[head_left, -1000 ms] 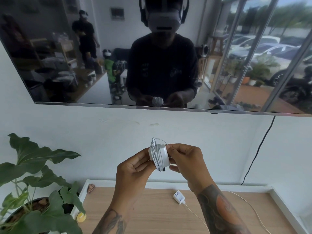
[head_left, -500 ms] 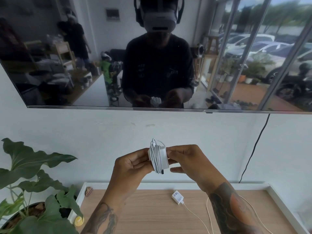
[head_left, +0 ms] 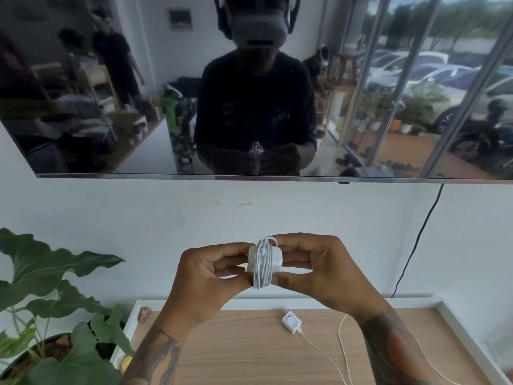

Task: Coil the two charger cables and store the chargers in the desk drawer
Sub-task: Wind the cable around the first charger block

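One head-worn view looks forward and slightly down, close over the desk [head_left: 249,354], facing the wall-mounted screen [head_left: 111,93].

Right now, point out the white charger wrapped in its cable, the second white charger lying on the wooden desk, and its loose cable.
wrapped white charger [head_left: 265,262]: head view, coiled cable band.
second white charger [head_left: 291,322]: head view, top face.
loose cable [head_left: 322,350]: head view, strand near plug.

You can see a big dark TV [head_left: 111,93] on the white wall [head_left: 138,218]. It shines like a mirror and shows a room, a window and parked cars. A black cord [head_left: 419,240] hangs down from it on the right. A green plant [head_left: 50,276] with big leaves sits in a pot [head_left: 33,354] on the left. A small striped brown thing [head_left: 145,314] leans at the corner nearby.
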